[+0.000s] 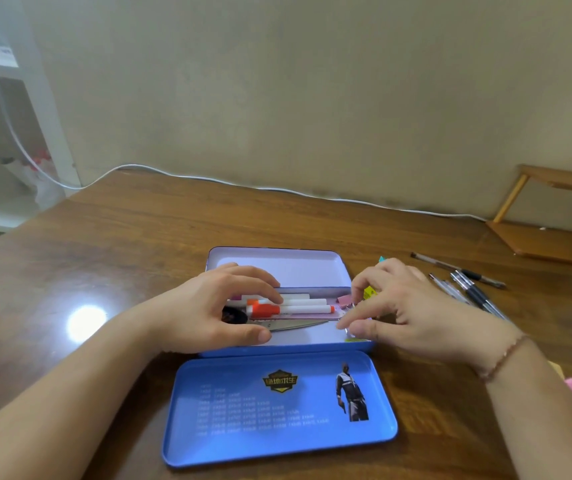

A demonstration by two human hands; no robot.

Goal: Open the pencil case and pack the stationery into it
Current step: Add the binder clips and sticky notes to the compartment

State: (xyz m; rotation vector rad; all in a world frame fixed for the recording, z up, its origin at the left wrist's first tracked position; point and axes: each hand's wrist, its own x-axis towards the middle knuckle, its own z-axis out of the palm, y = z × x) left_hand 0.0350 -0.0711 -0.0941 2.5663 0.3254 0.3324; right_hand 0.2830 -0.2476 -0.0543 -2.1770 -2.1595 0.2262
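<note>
Glossy blue tin lid (279, 407), seemingly flat.

Wooden table (139, 244), white cable (208, 178) running along the beige wall (312, 81), white shelf (7, 133) at left, small wooden stand (554, 216) at far right

The bench (139, 244) is showing as brown wood with a glossy finish, a lamp glare shining off it just left of the case (288, 341). The case is looking like thin painted metal, smooth and slightly shiny; its blue lid (277, 438), lying in front of the case, is carrying a printed picture. Inside the case, the markers (298, 308) are looking like smooth white and orange plastic. Right of the case, the pens (468, 289) are showing clear, glossy plastic barrels.
</note>
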